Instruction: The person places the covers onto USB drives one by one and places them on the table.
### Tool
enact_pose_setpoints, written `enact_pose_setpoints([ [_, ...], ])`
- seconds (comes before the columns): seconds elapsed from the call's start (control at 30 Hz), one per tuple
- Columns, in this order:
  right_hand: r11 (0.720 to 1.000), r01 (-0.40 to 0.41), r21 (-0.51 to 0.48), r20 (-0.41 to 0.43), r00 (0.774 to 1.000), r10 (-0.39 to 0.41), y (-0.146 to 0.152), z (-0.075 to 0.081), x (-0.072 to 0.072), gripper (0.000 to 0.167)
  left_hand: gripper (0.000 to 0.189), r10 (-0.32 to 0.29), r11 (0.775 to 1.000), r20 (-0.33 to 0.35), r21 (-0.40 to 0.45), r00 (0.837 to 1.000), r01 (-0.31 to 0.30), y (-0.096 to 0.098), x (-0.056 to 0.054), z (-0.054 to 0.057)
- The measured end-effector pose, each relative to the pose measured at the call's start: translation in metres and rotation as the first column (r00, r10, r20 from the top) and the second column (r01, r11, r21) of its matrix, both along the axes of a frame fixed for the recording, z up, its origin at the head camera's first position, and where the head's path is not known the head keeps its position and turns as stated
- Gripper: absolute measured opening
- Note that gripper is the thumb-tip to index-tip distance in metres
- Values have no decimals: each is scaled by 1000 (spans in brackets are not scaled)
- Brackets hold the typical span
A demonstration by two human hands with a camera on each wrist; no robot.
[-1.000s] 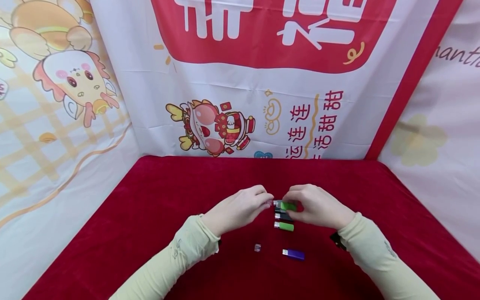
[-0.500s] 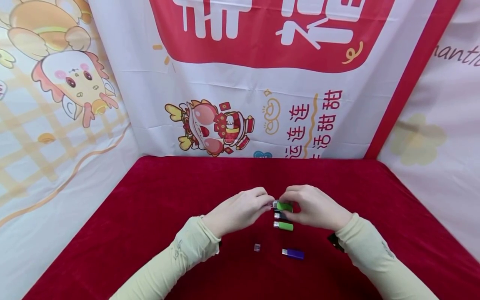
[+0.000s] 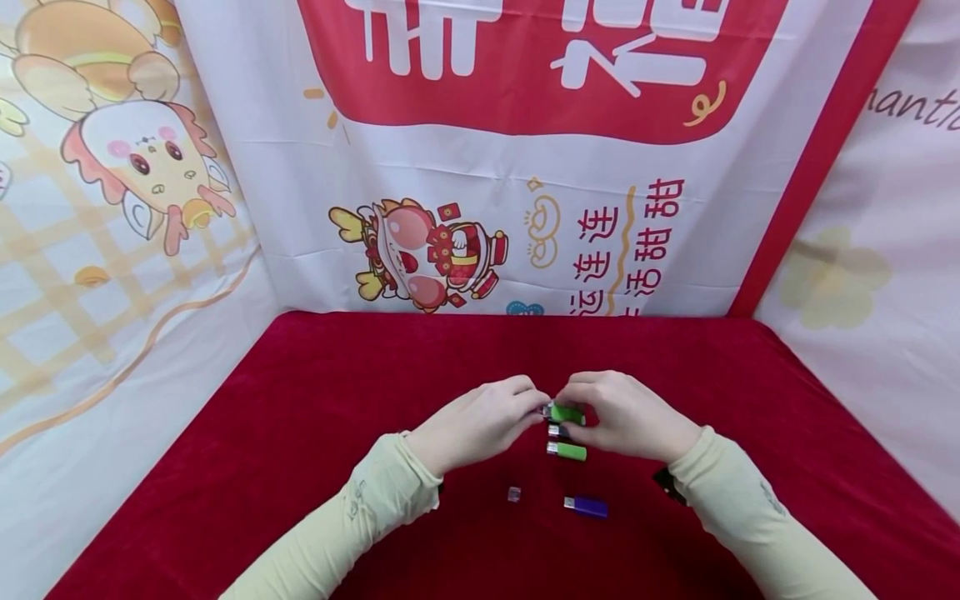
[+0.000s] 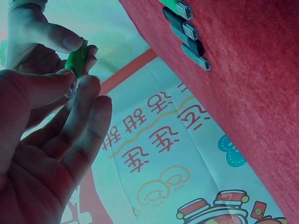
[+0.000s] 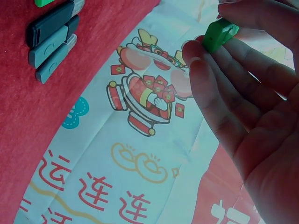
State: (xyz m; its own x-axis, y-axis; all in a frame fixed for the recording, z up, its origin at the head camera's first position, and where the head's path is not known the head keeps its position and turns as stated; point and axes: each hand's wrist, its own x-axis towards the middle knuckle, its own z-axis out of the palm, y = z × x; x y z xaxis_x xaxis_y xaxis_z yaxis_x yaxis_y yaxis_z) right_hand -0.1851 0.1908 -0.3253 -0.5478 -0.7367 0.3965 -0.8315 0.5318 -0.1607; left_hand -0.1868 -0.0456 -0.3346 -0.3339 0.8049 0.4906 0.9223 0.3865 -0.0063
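Between the fingertips of my right hand (image 3: 630, 417) is a green USB stick (image 3: 567, 414), its plug end facing left. With thumb and fingers, my left hand (image 3: 480, 423) pinches a small clear cap (image 4: 71, 89) at that plug end. In the left wrist view the cap sits in line with the green body, against its end; fingers partly cover both. The right wrist view shows the stick's rear half, while the cap end is hidden by the hand. Just below the hands in the head view lie a dark USB stick (image 3: 556, 431) and another green USB stick (image 3: 567, 451).
Nearer on the red cloth (image 3: 337, 550) are an uncapped purple USB stick (image 3: 587, 507) and a loose clear cap (image 3: 513, 494). The right wrist view shows a black stick (image 5: 51, 23) beside greyish-teal ones (image 5: 56, 63). A printed curtain (image 3: 285, 208) stands behind.
My right hand has shifted slightly left, bringing the green USB stick's plug to the cap in my left hand. The gap between them has closed. Sticks on the cloth have not moved.
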Motion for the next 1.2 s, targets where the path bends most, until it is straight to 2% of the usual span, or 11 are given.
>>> enact_pose_setpoints([
  [0.27,1000,28,11,31,999,-28,-1,-1,2,26,20,45,999,33,14,998,-46,1,1,-1],
  [0.47,1000,-9,-8,40,999,9,-1,-1,0,27,21,75,997,60,11,995,-76,1,0,-1],
  [0.77,997,-69,-46,37,997,71,0,-2,-3,31,20,130,992,62,-8,990,-129,0,-1,-2],
  [1.07,996,-62,-64,23,998,63,1,-1,-2,35,22,172,985,78,-32,982,-170,-1,-1,0],
  [1.2,995,-63,-77,26,998,65,1,-1,-2,36,21,171,985,52,-33,984,-170,-1,-1,0],
])
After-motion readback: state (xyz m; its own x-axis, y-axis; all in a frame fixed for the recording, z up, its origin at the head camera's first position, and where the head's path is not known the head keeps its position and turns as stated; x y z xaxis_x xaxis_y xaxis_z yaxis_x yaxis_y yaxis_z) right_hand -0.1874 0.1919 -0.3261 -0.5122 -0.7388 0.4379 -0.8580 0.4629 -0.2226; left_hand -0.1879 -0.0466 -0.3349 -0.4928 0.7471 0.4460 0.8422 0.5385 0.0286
